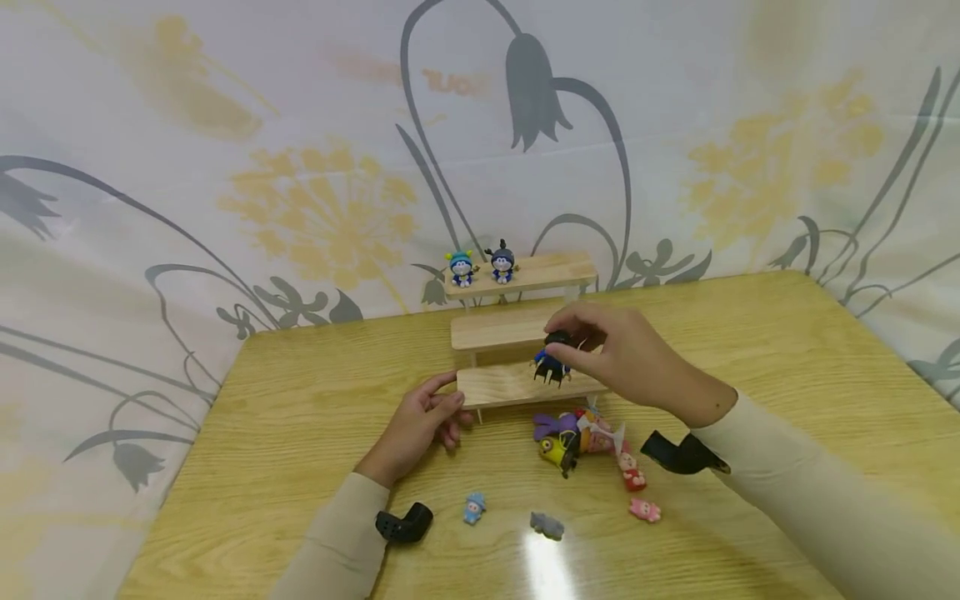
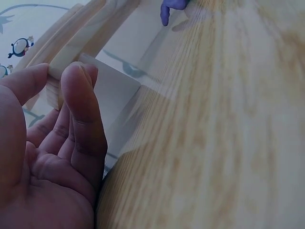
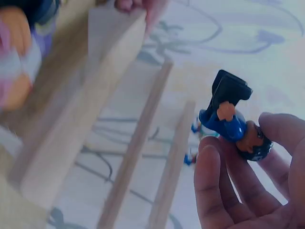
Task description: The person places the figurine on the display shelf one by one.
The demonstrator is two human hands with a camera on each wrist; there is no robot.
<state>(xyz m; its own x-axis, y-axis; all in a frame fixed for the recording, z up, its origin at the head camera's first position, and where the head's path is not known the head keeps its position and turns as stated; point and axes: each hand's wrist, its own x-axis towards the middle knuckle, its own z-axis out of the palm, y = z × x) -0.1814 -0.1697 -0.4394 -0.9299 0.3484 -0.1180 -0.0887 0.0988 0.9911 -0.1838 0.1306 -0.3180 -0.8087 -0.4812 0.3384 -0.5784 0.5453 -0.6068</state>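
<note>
My right hand (image 1: pixel 626 354) pinches a toy figure (image 1: pixel 551 364) by its black-haired head, just above the lowest step of a three-step wooden display shelf (image 1: pixel 495 385). In the right wrist view the figure (image 3: pixel 231 126) has a blue top and black legs, with thumb and fingertips at its head. My left hand (image 1: pixel 412 429) grips the left end of that lowest step. The left wrist view has its thumb and index finger on the board's corner (image 2: pixel 71 55). Two small blue-and-white figures, one in a teal hat (image 1: pixel 461 269) and one in a dark hat (image 1: pixel 502 263), stand on the top step.
Before the shelf lies a heap of toys: a purple one (image 1: pixel 553 425), a yellow one (image 1: pixel 553 452) and pink ones (image 1: pixel 598 440). A red-and-pink figure (image 1: pixel 632 473) is beside it. Nearer are a pink toy (image 1: pixel 645 510), a grey one (image 1: pixel 547 525) and a light blue one (image 1: pixel 474 508).
</note>
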